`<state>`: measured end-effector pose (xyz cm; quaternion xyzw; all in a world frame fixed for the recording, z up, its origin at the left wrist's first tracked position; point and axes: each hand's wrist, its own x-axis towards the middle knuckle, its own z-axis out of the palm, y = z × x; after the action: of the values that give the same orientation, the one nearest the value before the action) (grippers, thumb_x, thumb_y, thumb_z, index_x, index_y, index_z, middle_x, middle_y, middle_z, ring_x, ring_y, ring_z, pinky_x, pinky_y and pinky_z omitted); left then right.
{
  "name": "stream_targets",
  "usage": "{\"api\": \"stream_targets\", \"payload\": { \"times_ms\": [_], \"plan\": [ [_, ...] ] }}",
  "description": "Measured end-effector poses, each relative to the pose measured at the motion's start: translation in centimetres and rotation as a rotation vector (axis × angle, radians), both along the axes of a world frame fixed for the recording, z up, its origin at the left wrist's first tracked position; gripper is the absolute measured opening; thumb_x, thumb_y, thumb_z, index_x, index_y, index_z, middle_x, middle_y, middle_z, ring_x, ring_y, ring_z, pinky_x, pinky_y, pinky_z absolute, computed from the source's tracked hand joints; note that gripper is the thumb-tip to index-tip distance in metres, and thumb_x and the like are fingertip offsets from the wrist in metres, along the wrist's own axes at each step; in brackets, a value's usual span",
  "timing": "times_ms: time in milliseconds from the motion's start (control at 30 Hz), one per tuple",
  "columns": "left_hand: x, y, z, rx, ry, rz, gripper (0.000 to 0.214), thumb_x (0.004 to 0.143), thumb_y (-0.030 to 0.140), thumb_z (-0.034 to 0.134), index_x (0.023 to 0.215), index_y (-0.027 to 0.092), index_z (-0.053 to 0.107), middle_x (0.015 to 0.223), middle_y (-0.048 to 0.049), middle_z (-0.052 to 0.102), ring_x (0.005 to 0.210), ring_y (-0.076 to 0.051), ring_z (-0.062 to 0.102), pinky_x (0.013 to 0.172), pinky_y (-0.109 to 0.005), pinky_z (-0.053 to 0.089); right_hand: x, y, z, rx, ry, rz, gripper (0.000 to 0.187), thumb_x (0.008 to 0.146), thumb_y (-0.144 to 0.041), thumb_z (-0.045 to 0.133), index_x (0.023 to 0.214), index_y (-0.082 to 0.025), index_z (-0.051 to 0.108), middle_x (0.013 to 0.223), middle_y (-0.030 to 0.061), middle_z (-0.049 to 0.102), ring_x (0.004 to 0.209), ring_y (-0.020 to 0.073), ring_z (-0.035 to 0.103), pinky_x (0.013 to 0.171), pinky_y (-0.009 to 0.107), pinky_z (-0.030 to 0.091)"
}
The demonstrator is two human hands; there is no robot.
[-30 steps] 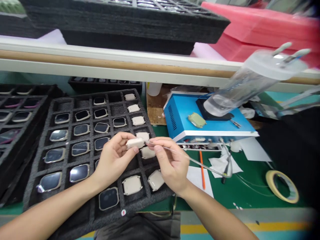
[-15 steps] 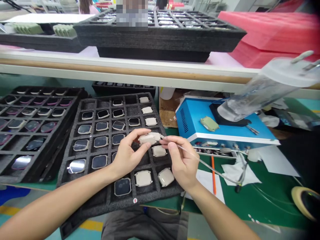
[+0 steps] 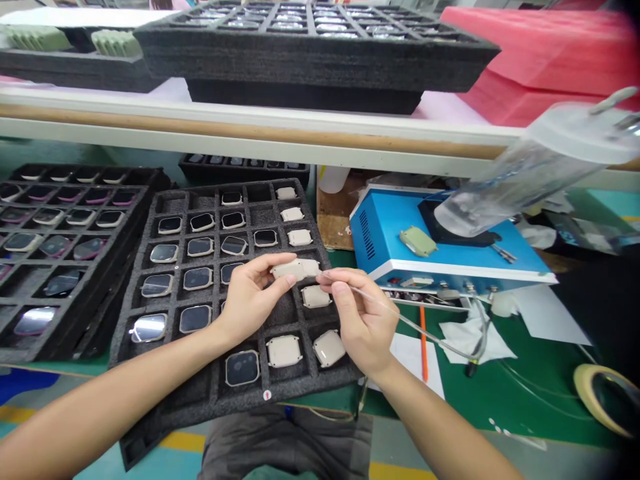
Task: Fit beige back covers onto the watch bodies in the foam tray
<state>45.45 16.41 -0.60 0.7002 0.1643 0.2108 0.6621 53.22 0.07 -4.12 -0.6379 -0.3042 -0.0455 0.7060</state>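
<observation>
Head view: from left to right, a black foam tray (image 3: 113, 267) at the far left carries watches with their screens upward. Beside it, a grey foam tray (image 3: 320, 385) lies on the green desk (image 3: 500, 393). Its left and middle columns hold screen-up watches (image 3: 243, 368); beige watch backs (image 3: 284, 351) face upward mainly along its right side.

The left hand (image 3: 253, 297) is above the grey foam tray. Its grip is closed on one beige watch case (image 3: 287, 269), pinched between thumb and fingers and raised over the right-hand columns. The right hand (image 3: 364, 310) is just to the right of this case. Its grip is closed on a thin clear tube (image 3: 415, 328), the tip directed at the near end of the case. Contact between tip and case cannot be confirmed at this scale.

Further right, a blue instrument box (image 3: 380, 227) supports a green watch case (image 3: 418, 241) and a clear cylinder (image 3: 517, 173). An orange stick (image 3: 424, 347), white tissue (image 3: 463, 340) and a tape roll (image 3: 595, 393) follow.

Progress: one unit appears to be in mid-operation. Its return to a compartment is not yet done. The two orientations may mark different stages, but which tray units are finished cannot be determined.
</observation>
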Motion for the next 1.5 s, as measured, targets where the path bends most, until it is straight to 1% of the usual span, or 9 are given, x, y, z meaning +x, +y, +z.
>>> {"api": "stream_targets", "payload": {
  "times_ms": [100, 333, 567, 767, 1000, 1200, 1500],
  "plan": [
    [0.1, 0.0, 0.1, -0.067, -0.002, 0.005, 0.034, 0.077, 0.029, 0.089, 0.107, 0.016, 0.081, 0.109, -0.0091, 0.083, 0.094, -0.024, 0.078, 0.091, -0.038, 0.062, 0.1, -0.1, -0.1, -0.037, -0.017, -0.003, 0.015, 0.102, -0.027, 0.062, 0.105, -0.023, 0.077, 0.102, 0.0068, 0.077, 0.091, 0.0200, 0.078, 0.081, 0.036, 0.069],
    [0.0, -0.5, -0.1, -0.066, 0.018, 0.029, 0.032, 0.078, 0.025, 0.088, 0.108, 0.015, 0.082, 0.109, -0.0095, 0.084, 0.095, -0.025, 0.079, 0.091, -0.037, 0.062, 0.2, -0.3, -0.4, -0.107, -0.085, 0.066, 0.016, 0.102, -0.022, 0.061, 0.111, -0.025, 0.074, 0.110, 0.0072, 0.078, 0.106, 0.0222, 0.075, 0.089, 0.039, 0.068],
    [-0.1, -1.1, 0.0, 0.026, 0.006, 0.046, 0.027, 0.080, 0.022, 0.084, 0.107, 0.015, 0.082, 0.107, -0.0081, 0.084, 0.095, -0.024, 0.079, 0.087, -0.034, 0.063, 0.1, -0.6, -0.1, -0.142, -0.138, 0.046, 0.018, 0.101, -0.018, 0.062, 0.111, -0.026, 0.075, 0.106, 0.0046, 0.080, 0.096, 0.0206, 0.077, 0.086, 0.038, 0.066],
    [-0.1, -1.1, 0.0, 0.078, 0.014, 0.054, 0.026, 0.082, 0.022, 0.083, 0.107, 0.017, 0.083, 0.106, -0.0073, 0.084, 0.093, -0.024, 0.078, 0.083, -0.033, 0.061, 0.1, -0.7, -0.1, -0.167, -0.142, 0.032, 0.020, 0.100, -0.018, 0.062, 0.112, -0.026, 0.075, 0.108, 0.0047, 0.080, 0.099, 0.0219, 0.077, 0.089, 0.041, 0.067],
    [-0.2, -1.2, -0.1, 0.095, 0.028, 0.054, 0.026, 0.082, 0.023, 0.082, 0.107, 0.018, 0.083, 0.104, -0.0071, 0.083, 0.090, -0.024, 0.077, 0.080, -0.035, 0.061, 0.1, -0.7, -0.1, -0.170, -0.144, 0.028, 0.019, 0.100, -0.018, 0.063, 0.112, -0.026, 0.076, 0.107, 0.0051, 0.081, 0.099, 0.0229, 0.078, 0.090, 0.043, 0.067],
    [-0.3, -1.2, 0.0, 0.096, 0.025, 0.052, 0.026, 0.082, 0.023, 0.082, 0.107, 0.017, 0.082, 0.103, -0.0073, 0.083, 0.088, -0.023, 0.076, 0.078, -0.033, 0.061, 0.0, -0.7, 0.0, -0.176, -0.148, 0.016, 0.019, 0.100, -0.017, 0.063, 0.111, -0.026, 0.076, 0.106, 0.0043, 0.081, 0.097, 0.0214, 0.078, 0.087, 0.040, 0.067],
    [-0.2, -1.2, 0.0, 0.114, 0.035, 0.056, 0.026, 0.082, 0.024, 0.082, 0.107, 0.017, 0.083, 0.103, -0.0074, 0.083, 0.088, -0.023, 0.076, 0.078, -0.034, 0.061, 0.1, -0.6, 0.0, -0.186, -0.157, 0.016, 0.018, 0.100, -0.018, 0.063, 0.110, -0.026, 0.076, 0.105, 0.0049, 0.081, 0.096, 0.0225, 0.078, 0.086, 0.041, 0.067]
  ]
}}
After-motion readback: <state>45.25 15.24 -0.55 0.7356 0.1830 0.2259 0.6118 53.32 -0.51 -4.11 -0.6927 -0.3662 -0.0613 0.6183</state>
